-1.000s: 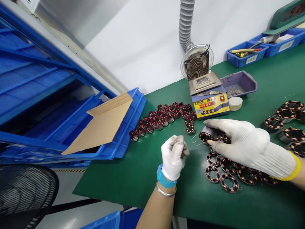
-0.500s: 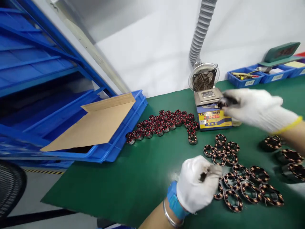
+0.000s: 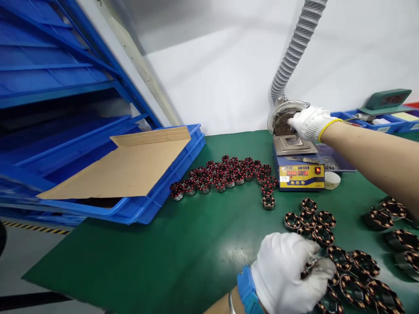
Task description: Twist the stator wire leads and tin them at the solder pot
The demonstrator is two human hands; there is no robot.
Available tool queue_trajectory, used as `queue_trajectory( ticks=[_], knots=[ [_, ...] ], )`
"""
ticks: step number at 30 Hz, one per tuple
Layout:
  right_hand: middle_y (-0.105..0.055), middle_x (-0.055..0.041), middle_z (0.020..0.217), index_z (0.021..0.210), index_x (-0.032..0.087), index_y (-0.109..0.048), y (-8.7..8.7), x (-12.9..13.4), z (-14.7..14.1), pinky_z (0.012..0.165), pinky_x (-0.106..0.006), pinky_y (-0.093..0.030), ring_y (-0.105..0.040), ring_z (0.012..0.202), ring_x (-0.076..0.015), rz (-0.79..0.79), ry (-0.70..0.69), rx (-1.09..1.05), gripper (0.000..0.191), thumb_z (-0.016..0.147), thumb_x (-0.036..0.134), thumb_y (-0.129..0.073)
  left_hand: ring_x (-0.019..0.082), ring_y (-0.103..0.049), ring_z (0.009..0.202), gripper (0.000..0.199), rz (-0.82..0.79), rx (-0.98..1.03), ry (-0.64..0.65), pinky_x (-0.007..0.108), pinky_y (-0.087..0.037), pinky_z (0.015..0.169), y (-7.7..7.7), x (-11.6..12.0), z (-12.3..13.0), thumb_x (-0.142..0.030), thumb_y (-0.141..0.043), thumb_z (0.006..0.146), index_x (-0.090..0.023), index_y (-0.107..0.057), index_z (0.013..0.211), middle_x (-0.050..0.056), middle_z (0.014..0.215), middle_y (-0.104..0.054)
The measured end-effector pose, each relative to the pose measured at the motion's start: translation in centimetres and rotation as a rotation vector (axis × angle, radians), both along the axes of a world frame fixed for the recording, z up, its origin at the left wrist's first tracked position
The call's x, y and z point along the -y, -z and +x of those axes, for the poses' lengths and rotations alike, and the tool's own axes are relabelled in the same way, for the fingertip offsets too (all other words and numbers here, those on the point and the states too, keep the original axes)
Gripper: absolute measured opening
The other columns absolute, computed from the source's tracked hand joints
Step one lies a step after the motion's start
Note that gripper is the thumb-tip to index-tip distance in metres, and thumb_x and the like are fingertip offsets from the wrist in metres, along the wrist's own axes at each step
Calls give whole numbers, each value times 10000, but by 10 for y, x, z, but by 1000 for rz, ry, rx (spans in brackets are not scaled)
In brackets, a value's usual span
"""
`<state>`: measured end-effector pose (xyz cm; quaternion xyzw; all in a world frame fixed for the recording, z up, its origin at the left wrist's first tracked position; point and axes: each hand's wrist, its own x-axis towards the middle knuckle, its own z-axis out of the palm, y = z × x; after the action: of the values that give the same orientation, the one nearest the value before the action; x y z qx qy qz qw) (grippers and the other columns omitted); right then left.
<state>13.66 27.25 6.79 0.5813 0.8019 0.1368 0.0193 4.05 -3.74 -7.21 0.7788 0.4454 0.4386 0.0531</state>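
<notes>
White gloves cover both hands. Low in the view, my left hand (image 3: pixel 291 272) has its fingers curled round a small metal-and-copper ring, over a group of copper-wound rings (image 3: pixel 353 290). My right hand (image 3: pixel 309 123) reaches to the round vent with a coiled guard (image 3: pixel 282 124), above the heated plate (image 3: pixel 294 144) of a blue and yellow soldering unit (image 3: pixel 301 178). Its fingertips are partly hidden against the vent, and what they hold cannot be made out. A tweezer-like tool (image 3: pixel 299 160) lies along the unit's front ledge.
Many red-wound rings (image 3: pixel 229 174) stand on the green table (image 3: pixel 183 244). At the left is a blue crate (image 3: pixel 157 196) with cardboard (image 3: pixel 131 170) on it. Larger copper rings (image 3: pixel 379 219), a white cup (image 3: pixel 331 180) and blue bins (image 3: pixel 382 124) are at the right.
My right hand has moved from the front of the unit up and back to the vent. My left hand is lower and further right, over the copper rings. The view has shifted.
</notes>
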Motion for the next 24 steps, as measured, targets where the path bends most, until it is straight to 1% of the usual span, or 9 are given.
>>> queue_trajectory(
  ticks=[2,4,7,10,15,18,21,22,24],
  knots=[
    [-612,-251,1243,960,-35,-638,3,-2,-3,1001,-536,-390,-498,1302,-352,-17,-18,27,213,778,76,-636,177,-662,601,198,-13,-13,18,280,-436,539,-2,0,0,-360,-584,878,-194,-631,974,29,688,-672],
    [-604,-257,1245,1024,-52,-631,5,-1,-5,1001,-539,-384,-476,1313,-371,-28,-35,43,253,812,86,-612,182,-658,592,205,-31,-31,28,288,-416,523,-4,1,1,-356,-578,877,-192,-635,986,25,679,-665],
    [-609,-266,1216,1077,-77,-622,6,1,-9,1000,-544,-376,-460,1317,-392,-43,-53,56,276,847,71,-587,186,-646,578,197,-47,-63,16,308,-381,500,-7,1,1,-365,-567,881,-196,-635,953,12,652,-643],
    [-606,-277,1218,1119,-73,-628,5,5,-12,1005,-561,-364,-444,1327,-405,-59,-71,59,288,856,31,-577,186,-633,566,193,-57,-82,10,324,-358,489,-8,1,2,-379,-568,877,-200,-632,912,0,628,-618],
    [-579,-308,1243,1196,-55,-631,7,7,-16,987,-588,-363,-441,1322,-423,-81,-74,69,348,865,26,-562,187,-633,566,205,-86,-90,7,319,-385,500,-7,-1,1,-386,-571,873,-203,-644,930,-4,634,-620],
    [-584,-300,1227,1226,-5,-647,3,7,-15,948,-591,-392,-476,1277,-426,-87,-74,89,401,832,22,-580,187,-633,558,202,-76,-80,14,308,-399,489,-4,-2,1,-386,-589,852,-203,-638,920,-9,618,-614],
    [-567,-301,1247,1247,57,-655,-8,13,-13,895,-592,-426,-499,1228,-451,-70,-61,80,453,795,65,-625,195,-656,602,207,-39,-8,-73,303,-472,538,-1,-3,1,-367,-612,849,-199,-643,966,7,669,-651],
    [-562,-292,1260,1262,84,-651,-13,16,-12,887,-588,-435,-508,1214,-451,-60,-57,64,468,795,106,-641,201,-665,627,222,-22,34,-123,315,-502,564,0,-3,1,-362,-622,849,-195,-647,993,19,708,-672],
    [-579,-244,1260,1295,158,-637,-21,25,-9,876,-567,-454,-544,1167,-422,-45,-66,12,484,819,245,-656,216,-685,684,242,-34,138,-217,352,-559,629,0,-5,-1,-346,-650,839,-191,-657,1025,42,782,-704]
  ],
)
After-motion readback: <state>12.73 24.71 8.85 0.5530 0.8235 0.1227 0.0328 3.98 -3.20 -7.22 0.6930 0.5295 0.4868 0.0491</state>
